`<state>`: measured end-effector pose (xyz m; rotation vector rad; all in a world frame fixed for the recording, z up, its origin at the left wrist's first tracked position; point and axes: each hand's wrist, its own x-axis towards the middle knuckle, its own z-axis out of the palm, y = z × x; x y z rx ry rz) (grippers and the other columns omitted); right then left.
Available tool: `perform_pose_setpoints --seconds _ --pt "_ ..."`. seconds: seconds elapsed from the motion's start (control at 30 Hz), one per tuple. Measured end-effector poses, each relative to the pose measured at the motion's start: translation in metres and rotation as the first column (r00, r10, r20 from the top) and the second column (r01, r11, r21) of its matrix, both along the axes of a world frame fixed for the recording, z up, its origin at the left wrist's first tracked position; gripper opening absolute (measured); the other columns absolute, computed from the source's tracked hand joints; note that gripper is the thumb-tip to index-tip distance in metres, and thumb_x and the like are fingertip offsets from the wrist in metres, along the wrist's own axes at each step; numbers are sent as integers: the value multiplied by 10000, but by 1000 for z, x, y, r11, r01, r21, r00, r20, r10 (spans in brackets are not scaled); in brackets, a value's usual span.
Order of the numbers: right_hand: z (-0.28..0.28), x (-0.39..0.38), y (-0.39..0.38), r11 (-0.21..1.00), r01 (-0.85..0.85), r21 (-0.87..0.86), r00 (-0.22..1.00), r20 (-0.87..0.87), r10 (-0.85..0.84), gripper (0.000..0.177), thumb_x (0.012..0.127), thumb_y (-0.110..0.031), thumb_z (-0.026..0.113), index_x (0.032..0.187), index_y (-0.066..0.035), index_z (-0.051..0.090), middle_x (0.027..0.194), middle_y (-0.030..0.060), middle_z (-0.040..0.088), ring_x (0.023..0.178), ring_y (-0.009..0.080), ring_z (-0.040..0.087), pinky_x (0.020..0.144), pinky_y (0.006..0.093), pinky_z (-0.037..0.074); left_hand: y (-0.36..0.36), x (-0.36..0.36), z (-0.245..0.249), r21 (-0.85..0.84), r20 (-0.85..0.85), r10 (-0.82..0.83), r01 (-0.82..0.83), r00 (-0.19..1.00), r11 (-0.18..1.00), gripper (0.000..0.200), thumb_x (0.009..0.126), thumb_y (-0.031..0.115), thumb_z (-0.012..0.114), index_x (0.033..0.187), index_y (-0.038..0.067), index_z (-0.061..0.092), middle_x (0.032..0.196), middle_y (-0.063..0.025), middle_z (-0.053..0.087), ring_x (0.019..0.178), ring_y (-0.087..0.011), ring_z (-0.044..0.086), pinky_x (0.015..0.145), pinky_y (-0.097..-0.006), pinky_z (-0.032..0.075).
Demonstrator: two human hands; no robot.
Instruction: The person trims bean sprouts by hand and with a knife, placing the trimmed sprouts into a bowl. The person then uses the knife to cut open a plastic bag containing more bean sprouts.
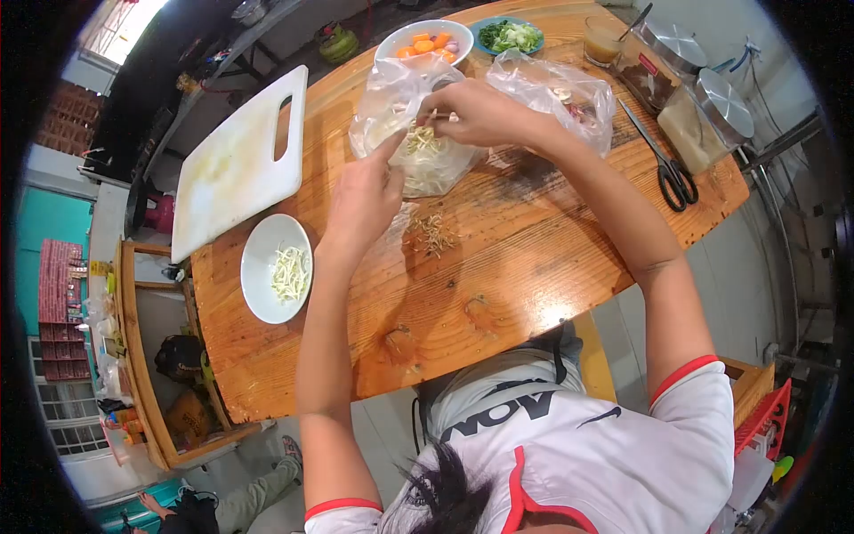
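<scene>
A clear plastic bag [436,178] with bean sprouts [422,141] in it lies on the wooden table. My right hand [471,111] is over the bag's mouth, its fingers curled down at the sprouts; what they pinch is too small to make out. At the bag's left side is my left hand [365,191], index finger stretched toward the sprouts and thumb apart from it. Just below the bag sits a small pile of brownish sprout roots [431,235]. A white bowl [258,298] to the left of my left forearm holds pale, cleaned sprouts [289,272].
A white cutting board [236,165] lies along the table's left edge. At the back are a bowl of orange vegetable pieces [425,43] and a plate of chopped greens [509,36]. Another plastic bag [569,102], scissors [669,169] and lidded jars [689,129] are at right.
</scene>
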<state>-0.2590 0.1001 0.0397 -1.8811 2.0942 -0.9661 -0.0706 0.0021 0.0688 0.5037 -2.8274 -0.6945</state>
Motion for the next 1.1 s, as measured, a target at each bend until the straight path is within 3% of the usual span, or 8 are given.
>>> perform_pose_setpoints --seconds 0.1,0.33,0.5,0.63,0.73,0.8,0.93,1.1 --pt "1 3 4 1000 -26 4 999 -22 26 234 761 -136 636 932 20 666 830 185 658 789 271 646 728 356 497 -8 3 -8 -129 2 88 -87 996 988 420 815 90 516 1224 -7 524 731 -258 587 722 -401 590 696 -453 460" --pt "-8 8 -1 998 -4 65 996 -93 10 335 715 -293 723 898 -15 686 713 162 641 679 287 628 661 372 492 3 39 -19 -57 128 195 -189 972 980 431 819 97 550 1241 13 521 739 -254 577 679 -351 591 658 -405 456" --pt "-9 25 -5 990 139 -26 973 -185 -142 414 727 -410 706 929 -49 686 706 166 637 693 333 625 656 410 488 13 44 -42 107 -66 246 -238 967 965 543 820 89 550 1337 7 405 726 -245 576 669 -381 583 661 -405 462" --pt "-13 29 -7 984 178 -24 957 -230 -179 418 721 -412 706 940 -57 678 702 173 632 716 348 629 648 431 485 2 45 -78 272 -380 174 -71 908 960 587 861 104 554 1400 39 330 655 -89 549 554 -187 520 535 -338 428" --pt "-12 23 -8 989 146 37 955 -264 -131 364 732 -375 695 906 -55 679 701 180 628 706 345 626 643 430 484 14 51 -62 687 -215 278 -56 936 724 534 913 118 514 1411 71 328 678 30 510 581 -28 445 477 -172 359" --pt "-6 19 -4 989 139 58 962 -245 -121 324 740 -339 687 885 -50 680 694 177 627 692 340 623 636 427 481 17 52 -49 916 -144 336 -3 931 401 531 916 141 515 1406 70 325 701 34 498 576 -7 434 438 -142 328" --pt "-10 14 -6 987 157 40 964 -222 -144 264 751 -281 673 839 -32 677 680 171 623 662 334 614 622 418 475 9 57 -50 986 -131 296 156 946 -61 509 928 183 505 1393 67 332 752 37 473 553 -1 407 410 -109 312" --pt "-4 12 -4 984 180 20 965 -199 -172 201 754 -210 648 820 -20 667 709 168 634 672 328 614 639 400 483 8 60 -55 966 -117 332 184 936 -180 447 932 258 515 1304 25 434 792 32 533 572 -7 434 425 -137 331"
